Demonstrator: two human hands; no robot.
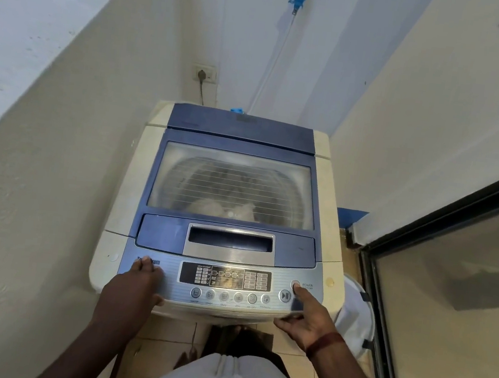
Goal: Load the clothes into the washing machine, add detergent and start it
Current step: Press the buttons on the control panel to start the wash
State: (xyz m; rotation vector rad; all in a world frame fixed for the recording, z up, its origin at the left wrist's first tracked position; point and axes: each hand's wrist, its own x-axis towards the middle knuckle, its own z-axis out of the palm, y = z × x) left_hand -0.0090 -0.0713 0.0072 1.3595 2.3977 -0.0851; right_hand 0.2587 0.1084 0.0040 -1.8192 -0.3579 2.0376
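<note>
Head view. Washing machine (134, 193) stands in a narrow plastered alcove, lid (239, 137) down, pale clothes (223, 209) visible through its window. Right hand (309, 320): index finger extended onto the power button (295, 285), grasping nothing. Left hand (132, 284) lies relaxed on the control panel (168, 276), holding nothing. Judgement: one square, firm push, then the start/pause button (284, 295) just beside. Plug sits in the wall socket (205, 73); tiled floor (162, 329) below.

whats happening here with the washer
A person stands at a top-load washing machine. Its lid is down, and pale clothes show through the window. The left hand rests on the left end of the control panel. The right hand has its index finger on the power button. Loading looks done; whether the machine is on, I can't tell.
</note>
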